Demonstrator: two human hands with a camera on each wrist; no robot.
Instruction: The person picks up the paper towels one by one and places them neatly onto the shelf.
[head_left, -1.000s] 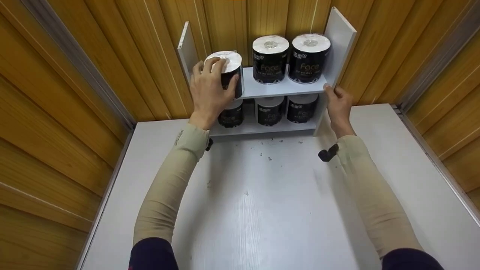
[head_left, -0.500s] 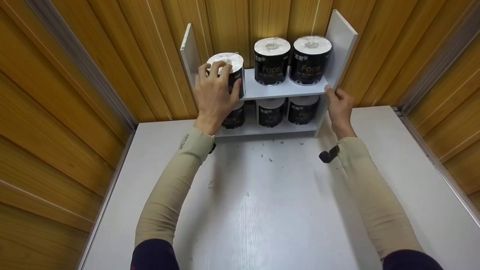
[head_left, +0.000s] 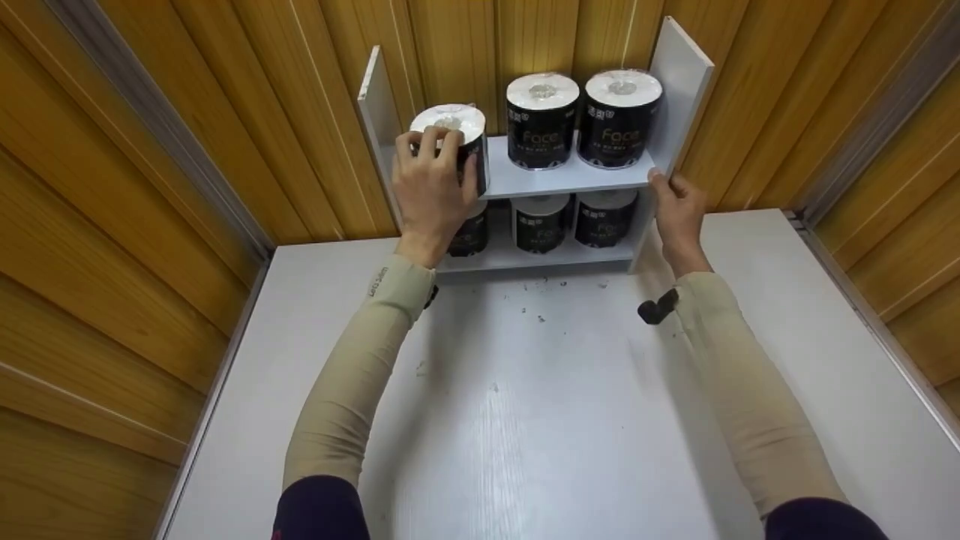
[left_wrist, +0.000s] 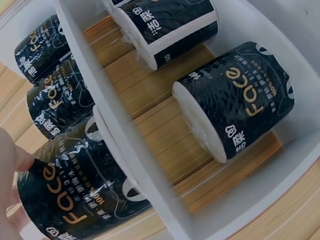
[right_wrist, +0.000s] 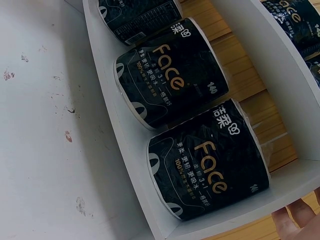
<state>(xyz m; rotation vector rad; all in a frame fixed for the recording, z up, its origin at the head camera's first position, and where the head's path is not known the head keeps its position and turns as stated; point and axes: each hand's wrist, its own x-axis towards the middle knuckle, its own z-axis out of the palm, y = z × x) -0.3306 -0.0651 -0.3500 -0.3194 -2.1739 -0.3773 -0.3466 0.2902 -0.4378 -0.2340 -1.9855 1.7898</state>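
Observation:
My left hand (head_left: 433, 187) grips a black-wrapped toilet paper roll (head_left: 474, 165) with a white top at the left end of the upper board. Its fingers bend over the roll's top front edge, the thumb along the right side. In the left wrist view this roll (left_wrist: 75, 185) overlaps the board's front edge; its base contact is hidden. My right hand (head_left: 679, 210) holds the white two-tier shelf (head_left: 540, 187) at the right side panel, thumb at the front edge. Two more rolls, a middle one (head_left: 541, 124) and a right one (head_left: 619, 120), stand upright on the upper board.
On the lower tier stand a left roll (head_left: 469, 237), partly behind my left hand, a middle roll (head_left: 538, 225) and a right roll (head_left: 604, 220). The shelf stands at the back of a white table (head_left: 555, 420), against a wood-panelled wall (head_left: 450, 45). Small marks dot the tabletop.
My left hand has shifted slightly right and down, its fingers drawing back from the roll's top toward its front edge. The roll and my right hand stay nearly in place.

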